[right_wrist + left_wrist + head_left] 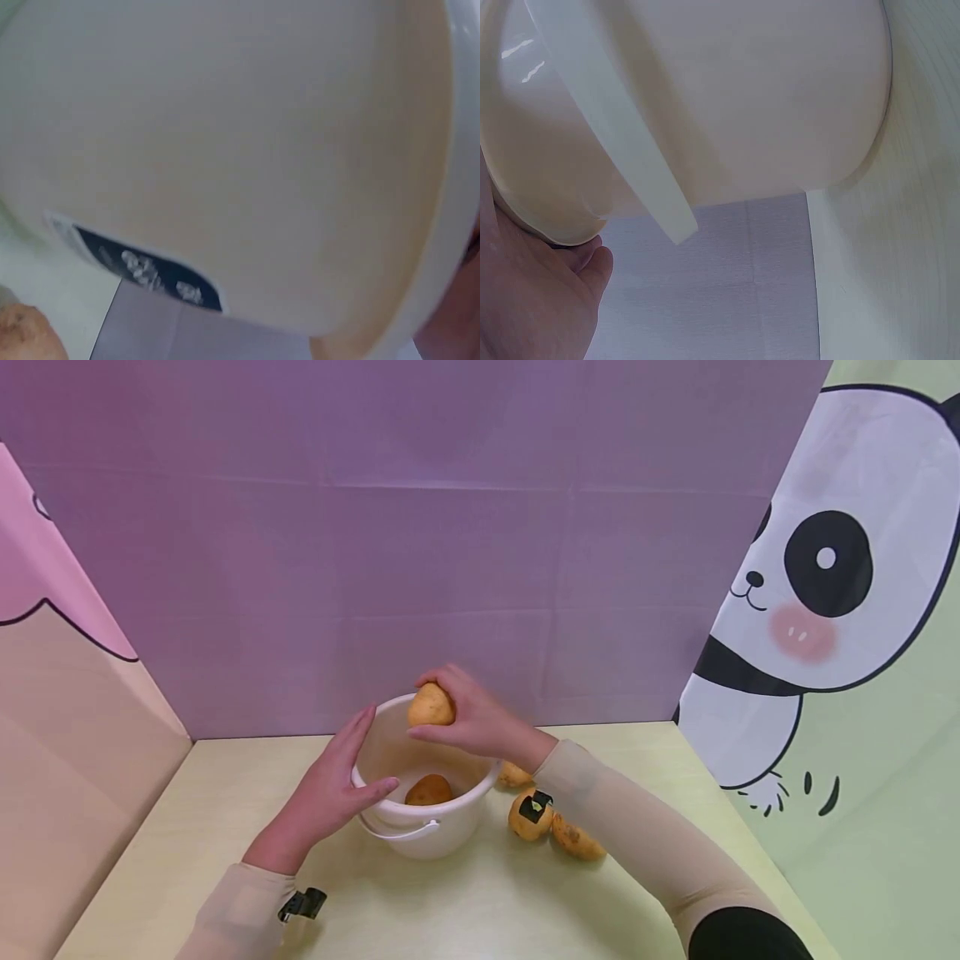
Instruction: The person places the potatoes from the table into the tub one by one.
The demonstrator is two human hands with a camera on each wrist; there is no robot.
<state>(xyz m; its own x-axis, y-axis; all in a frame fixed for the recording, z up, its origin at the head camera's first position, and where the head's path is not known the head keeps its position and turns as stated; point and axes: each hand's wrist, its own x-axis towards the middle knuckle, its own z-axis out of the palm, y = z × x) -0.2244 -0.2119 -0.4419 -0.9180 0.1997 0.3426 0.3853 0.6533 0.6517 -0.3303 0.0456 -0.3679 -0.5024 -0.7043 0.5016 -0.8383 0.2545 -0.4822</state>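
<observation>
A white plastic bucket (442, 833) with a thin handle stands on the table. My left hand (327, 789) grips its left rim, thumb over the near edge and fingers along the side. In the left wrist view the bucket wall (765, 97) and its handle strap (622, 135) fill most of the picture. Over the bucket's mouth, my right hand (480, 717) holds a potato (431, 706) between thumb and fingers. Another potato (428, 790) lies inside the bucket. The right wrist view shows the bucket's outer wall with a dark label (150, 270); the held potato is out of sight there.
Right of the bucket, under my right forearm, lie three potatoes: one at the back (513, 775), one in the middle (529, 817) and one nearer (577, 839). A purple backdrop (450, 552) rises behind the pale table (420, 910), with printed panels on both sides.
</observation>
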